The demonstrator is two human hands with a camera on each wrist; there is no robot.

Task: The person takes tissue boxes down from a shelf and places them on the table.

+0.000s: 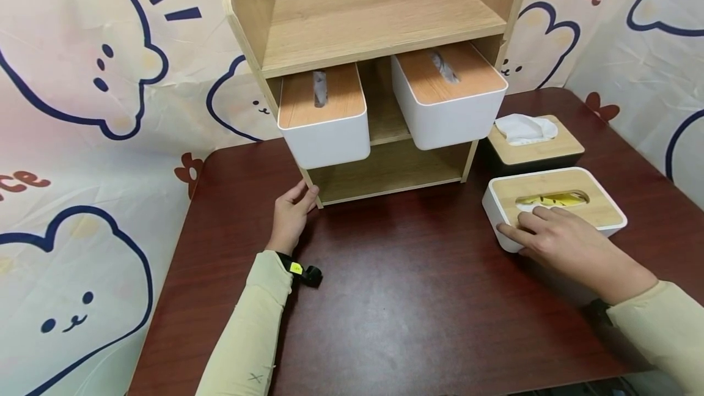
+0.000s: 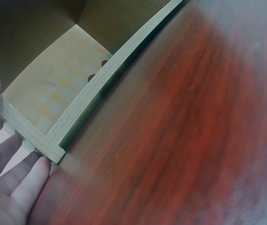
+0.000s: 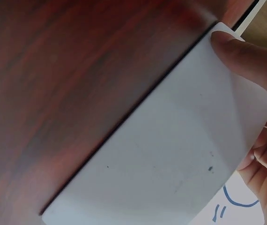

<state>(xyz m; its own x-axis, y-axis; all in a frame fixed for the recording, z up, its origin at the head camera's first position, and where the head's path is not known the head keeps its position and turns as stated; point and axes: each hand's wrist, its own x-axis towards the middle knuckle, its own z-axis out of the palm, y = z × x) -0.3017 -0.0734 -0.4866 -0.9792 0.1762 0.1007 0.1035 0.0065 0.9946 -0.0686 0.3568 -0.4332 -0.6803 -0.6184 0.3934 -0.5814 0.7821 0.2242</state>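
Note:
At the lower front corner of a wooden shelf point(image 1: 357, 23), my left hand point(image 1: 290, 219) grips the edge of its left side panel point(image 2: 30, 133). The thumb lies on the inner side and the fingers on the outer side. On the right, my right hand point(image 1: 572, 246) holds a white tissue box point(image 1: 550, 183) with a light wooden lid. Its thumb point(image 3: 246, 58) presses the white front wall point(image 3: 147, 140), while the fingers reach over the lid beside the slot. Something yellow and white shows in that slot. The box stands on the dark red table point(image 1: 396, 286).
Two white boxes with wooden lids, one left point(image 1: 327, 142) and one right point(image 1: 456, 118), stick out of the shelf's middle level. Behind the held box stands a dark tissue box point(image 1: 569, 145) with a white tissue on top. Cartoon-printed cloth point(image 1: 71, 157) hangs around the table.

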